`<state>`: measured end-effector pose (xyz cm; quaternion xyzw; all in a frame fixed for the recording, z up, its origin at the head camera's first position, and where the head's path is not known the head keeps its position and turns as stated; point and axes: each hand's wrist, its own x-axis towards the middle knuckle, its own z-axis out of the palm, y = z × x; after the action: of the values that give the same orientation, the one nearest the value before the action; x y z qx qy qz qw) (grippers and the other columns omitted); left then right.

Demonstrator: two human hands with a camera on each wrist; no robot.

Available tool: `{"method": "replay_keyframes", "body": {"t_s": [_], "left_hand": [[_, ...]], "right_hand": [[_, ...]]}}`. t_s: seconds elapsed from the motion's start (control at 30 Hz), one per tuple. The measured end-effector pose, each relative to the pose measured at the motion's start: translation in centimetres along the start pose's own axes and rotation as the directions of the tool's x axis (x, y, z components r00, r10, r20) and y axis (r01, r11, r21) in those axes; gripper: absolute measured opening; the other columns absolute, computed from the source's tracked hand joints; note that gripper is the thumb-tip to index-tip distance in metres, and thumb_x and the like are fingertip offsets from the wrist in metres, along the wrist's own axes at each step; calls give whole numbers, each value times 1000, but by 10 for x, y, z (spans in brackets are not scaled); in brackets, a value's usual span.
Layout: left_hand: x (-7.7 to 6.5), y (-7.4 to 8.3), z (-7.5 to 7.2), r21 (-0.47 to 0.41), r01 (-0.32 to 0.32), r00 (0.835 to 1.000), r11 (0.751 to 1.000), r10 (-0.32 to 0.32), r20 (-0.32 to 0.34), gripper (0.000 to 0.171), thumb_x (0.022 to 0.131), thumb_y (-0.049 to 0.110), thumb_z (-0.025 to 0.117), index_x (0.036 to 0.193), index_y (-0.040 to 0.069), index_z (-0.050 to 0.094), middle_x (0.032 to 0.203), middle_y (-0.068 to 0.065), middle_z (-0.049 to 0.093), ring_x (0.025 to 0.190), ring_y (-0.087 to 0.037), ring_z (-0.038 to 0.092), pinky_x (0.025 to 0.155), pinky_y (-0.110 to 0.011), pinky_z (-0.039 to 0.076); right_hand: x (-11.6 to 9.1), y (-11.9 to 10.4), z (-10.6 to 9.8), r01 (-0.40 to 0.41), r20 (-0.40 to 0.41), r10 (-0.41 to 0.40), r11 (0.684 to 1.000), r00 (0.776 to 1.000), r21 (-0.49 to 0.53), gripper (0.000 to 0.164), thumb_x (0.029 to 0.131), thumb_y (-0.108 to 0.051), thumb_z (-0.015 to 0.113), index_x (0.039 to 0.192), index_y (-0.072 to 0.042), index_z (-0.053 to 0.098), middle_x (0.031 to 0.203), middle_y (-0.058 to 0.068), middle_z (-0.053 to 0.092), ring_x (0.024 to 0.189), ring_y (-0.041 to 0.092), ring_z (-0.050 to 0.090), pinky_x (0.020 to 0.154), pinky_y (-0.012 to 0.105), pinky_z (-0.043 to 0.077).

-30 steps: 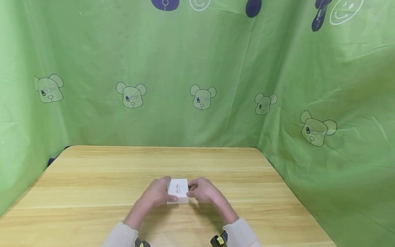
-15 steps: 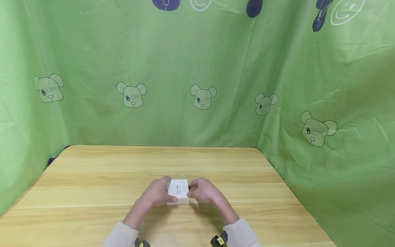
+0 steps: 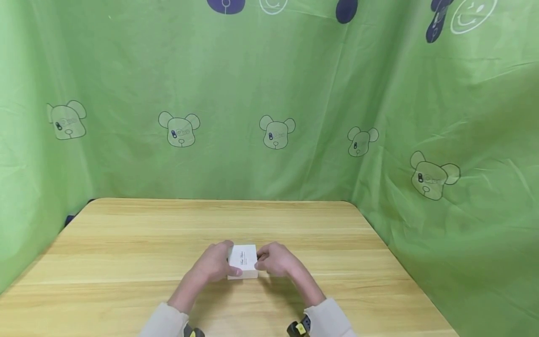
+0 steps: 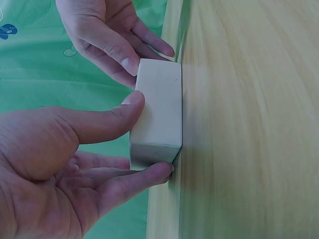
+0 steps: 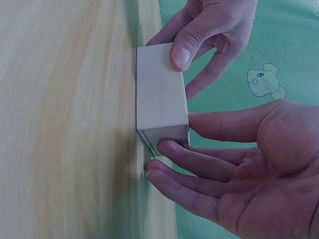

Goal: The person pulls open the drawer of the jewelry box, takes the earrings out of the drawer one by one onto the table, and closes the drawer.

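Observation:
A small white box (image 3: 244, 257) with dark script lettering on its top sits on the wooden table between the two hands. From the left, the left hand (image 3: 213, 263) grips it. Its thumb presses the near face of the box (image 4: 158, 102) in the left wrist view, while the fingers reach behind and under the left end. At the opposite end is the right hand (image 3: 275, 260). In the right wrist view, this hand (image 5: 279, 174) has its thumb tip at the box's upper edge and a fingertip against the end face, with the lower fingers by the tabletop.
The wooden table (image 3: 168, 224) spreads around the hands. Green curtains (image 3: 227, 84) with bear drawings hang behind it and along both sides. Pale sleeves (image 3: 164, 320) and black-and-yellow wrist devices (image 3: 300, 327) show at the bottom of the head view.
The box has shifted very slightly toward the person in the head view. Both hands keep nearly the same places on it.

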<state>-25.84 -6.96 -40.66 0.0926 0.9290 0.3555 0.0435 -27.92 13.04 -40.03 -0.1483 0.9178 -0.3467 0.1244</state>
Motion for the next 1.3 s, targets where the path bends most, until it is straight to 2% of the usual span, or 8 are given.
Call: {"method": "replay_keyframes", "body": {"t_s": [0.27, 0.37, 0.43, 0.5, 0.57, 0.67, 0.9, 1.3], "left_hand": [[-1, 2, 2, 27, -11, 1000, 1000, 11, -1, 69, 74, 15, 89, 131, -4, 57, 89, -7, 65, 78, -20, 58, 72, -36, 54], [-2, 4, 3, 64, -15, 1000, 998, 16, -7, 71, 75, 17, 89, 134, -5, 54, 95, -12, 67, 80, -22, 60, 75, -40, 56], [-2, 6, 5, 84, -19, 1000, 996, 21, -18, 78, 76, 20, 88, 139, -7, 51, 109, -19, 68, 90, -29, 64, 84, -47, 58], [-2, 7, 7, 93, -26, 999, 995, 29, -27, 84, 78, 23, 87, 144, -9, 45, 129, -28, 62, 109, -39, 64, 98, -54, 53], [-3, 9, 10, 81, -29, 999, 996, 32, -37, 92, 79, 25, 87, 149, -9, 38, 148, -32, 47, 130, -46, 53, 111, -59, 42], [-2, 10, 16, 55, -45, 998, 997, 48, -48, 95, 81, 25, 85, 152, -9, 33, 158, -33, 32, 145, -49, 34, 120, -62, 28], [-4, 9, 26, 24, -110, 993, 994, 111, -42, 87, 84, 20, 82, 154, -2, 34, 161, -30, 29, 148, -51, 27, 119, -68, 23], [-9, 11, 30, 50, -178, 983, 983, 180, -42, 69, 90, 14, 75, 150, 0, 44, 155, -31, 38, 144, -53, 33, 117, -68, 26]], "right_hand": [[0, 1, 0, 4, 0, -4, 1000, 1000, -15, 31, 87, -9, 74, 115, 5, 70, 98, 11, 72, 86, 20, 65, 73, 35, 57], [0, 0, 0, 8, 1, -8, 1000, 1000, -20, 32, 87, -9, 74, 116, 5, 70, 99, 12, 73, 86, 21, 66, 74, 35, 58], [0, 0, 0, 5, 4, -5, 1000, 1000, -17, 32, 87, -9, 74, 116, 5, 70, 99, 12, 73, 87, 22, 66, 75, 36, 58], [0, 0, 0, 5, 5, -5, 1000, 1000, -19, 32, 88, -9, 73, 116, 5, 70, 100, 12, 73, 88, 22, 66, 76, 37, 59], [0, -1, 0, 3, 6, -3, 1000, 1000, -20, 31, 88, -9, 73, 116, 4, 70, 101, 13, 73, 90, 23, 67, 78, 39, 59], [0, -1, 0, 0, 6, 0, 1000, 1000, -20, 30, 88, -9, 74, 115, 3, 71, 101, 13, 74, 91, 24, 68, 81, 41, 59], [1, 0, 1, 13, 1, -13, 1000, 1000, -28, 28, 87, -7, 74, 113, 3, 72, 99, 11, 74, 89, 22, 68, 79, 39, 59], [1, -1, 0, 4, 10, -3, 1000, 1000, -26, 30, 88, -9, 74, 115, 4, 71, 99, 11, 74, 87, 21, 66, 76, 36, 58]]}}
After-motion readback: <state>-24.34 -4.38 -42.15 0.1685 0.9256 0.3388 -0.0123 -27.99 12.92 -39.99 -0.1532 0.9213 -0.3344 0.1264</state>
